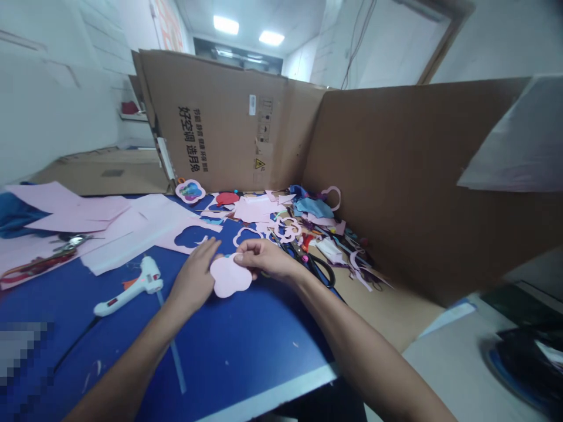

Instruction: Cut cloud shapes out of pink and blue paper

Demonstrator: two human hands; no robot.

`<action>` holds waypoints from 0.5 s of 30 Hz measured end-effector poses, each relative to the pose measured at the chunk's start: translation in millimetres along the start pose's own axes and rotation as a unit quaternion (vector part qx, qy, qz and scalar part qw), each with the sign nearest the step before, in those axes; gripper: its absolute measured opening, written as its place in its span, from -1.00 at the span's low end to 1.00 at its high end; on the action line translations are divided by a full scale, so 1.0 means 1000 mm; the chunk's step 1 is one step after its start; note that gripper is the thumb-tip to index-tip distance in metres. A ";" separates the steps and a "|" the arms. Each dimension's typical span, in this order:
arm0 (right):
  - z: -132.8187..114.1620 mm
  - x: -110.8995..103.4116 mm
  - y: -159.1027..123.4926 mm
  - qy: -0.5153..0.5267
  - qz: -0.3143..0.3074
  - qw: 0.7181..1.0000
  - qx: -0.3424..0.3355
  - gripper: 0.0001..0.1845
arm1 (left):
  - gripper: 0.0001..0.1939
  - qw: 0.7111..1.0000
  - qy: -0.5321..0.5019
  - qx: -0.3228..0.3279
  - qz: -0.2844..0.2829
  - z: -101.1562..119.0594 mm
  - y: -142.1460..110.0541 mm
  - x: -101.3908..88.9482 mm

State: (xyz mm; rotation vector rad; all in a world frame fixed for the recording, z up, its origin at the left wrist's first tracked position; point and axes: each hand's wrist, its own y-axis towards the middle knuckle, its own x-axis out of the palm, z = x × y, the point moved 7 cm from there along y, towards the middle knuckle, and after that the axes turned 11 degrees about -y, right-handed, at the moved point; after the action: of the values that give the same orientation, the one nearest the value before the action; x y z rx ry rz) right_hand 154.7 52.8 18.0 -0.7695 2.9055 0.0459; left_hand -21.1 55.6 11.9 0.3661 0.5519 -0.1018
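Note:
A pale pink flower-shaped paper cutout point(231, 278) is held above the blue table, its plain face turned up toward me. My right hand point(263, 258) pinches its upper right edge, thumb on top and fingers curled behind. At its left edge is my left hand point(197, 271), fingers stretched out and close to the paper; its thumb is hidden. A bit of blue-green shows behind the cutout's top edge. Left of my left hand lies a white glue gun point(134, 287) with a cord. Black-handled scissors point(320, 266) rest right of my right hand.
Pink sheets point(79, 208) cover the table's left side. Paper scraps and flower-shaped rings point(288, 228) pile up at the back right. A finished-looking flower piece point(190, 191) leans near the cardboard walls point(229, 123). A glue stick point(178, 366) lies in front.

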 end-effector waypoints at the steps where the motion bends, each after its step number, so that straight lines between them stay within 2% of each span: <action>1: 0.001 -0.002 0.001 -0.005 0.009 1.000 0.000 -0.37 | -0.40 0.996 -0.071 -0.051 0.025 -0.002 0.003 -0.008; 2: 0.003 -0.004 0.002 -0.011 0.015 1.000 0.001 -0.37 | -0.37 0.981 -0.162 -0.098 0.037 -0.002 0.004 -0.011; 3: 0.004 -0.005 0.003 -0.016 0.020 1.000 0.002 -0.37 | -0.33 0.955 -0.259 -0.140 0.043 -0.003 0.003 -0.011; 4: 0.005 -0.006 0.003 -0.023 0.026 0.999 0.004 -0.37 | -0.31 0.928 -0.329 -0.176 0.017 -0.001 0.001 -0.005; 6: 0.008 -0.008 0.005 -0.039 0.039 0.998 0.007 -0.37 | -0.35 0.904 -0.369 -0.212 -0.029 0.003 -0.004 0.006; 9: 0.012 -0.007 0.006 -0.069 0.061 0.996 0.011 -0.39 | -0.46 0.901 -0.360 -0.230 -0.078 0.002 -0.010 0.020; 13: 0.012 -0.007 0.005 -0.139 0.076 0.987 0.023 -0.53 | -0.51 0.907 -0.345 -0.232 -0.068 -0.007 -0.010 0.021; 15: 0.004 -0.018 0.004 -0.194 0.092 0.976 0.034 -0.66 | -0.52 0.911 -0.336 -0.229 -0.070 -0.009 -0.009 0.020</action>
State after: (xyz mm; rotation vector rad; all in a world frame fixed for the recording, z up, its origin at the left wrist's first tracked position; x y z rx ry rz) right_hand 168.9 65.3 16.1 -0.4217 2.5778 0.1024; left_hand -10.6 50.5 -8.8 -0.1768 -0.0943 -0.2200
